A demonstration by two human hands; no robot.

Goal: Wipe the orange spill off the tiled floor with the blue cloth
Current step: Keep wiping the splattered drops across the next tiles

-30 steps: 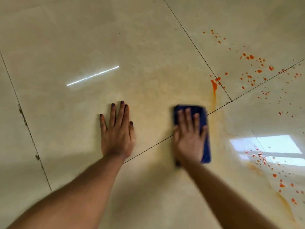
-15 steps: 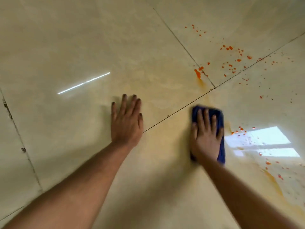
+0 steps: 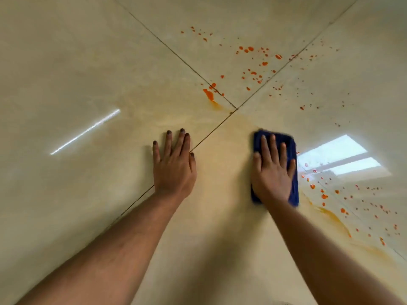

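**Two hands flat on a glossy tiled floor, orange spill partly smeared**

Two bare hands rest on the tiled floor, each with fingers straight and palm down. The left hand lies at centre frame, pressed directly on the tile and holding nothing; its thumb side sits over a dark grout line that runs diagonally from lower left toward the centre. The right hand, right of centre, presses flat on the blue cloth, fingers extended rather than curled. The cloth is folded into an upright rectangle; its edges show beyond the fingertips, along the right side of the hand and below the wrist. The two hands are well apart.

Surface: large cream tiles with a polished finish. Four tiles meet at a joint just above the space between the hands.

The orange spill remains as scattered droplets in the upper right tile, with one larger blob just upper left of the joint. More droplets and a pale orange streak lie at right, below and beside the cloth. A faint yellowish film tints the tile around the joint and between the hands.

Reflections: a bright window shape immediately right of the cloth, and a thin white light strip at centre left.
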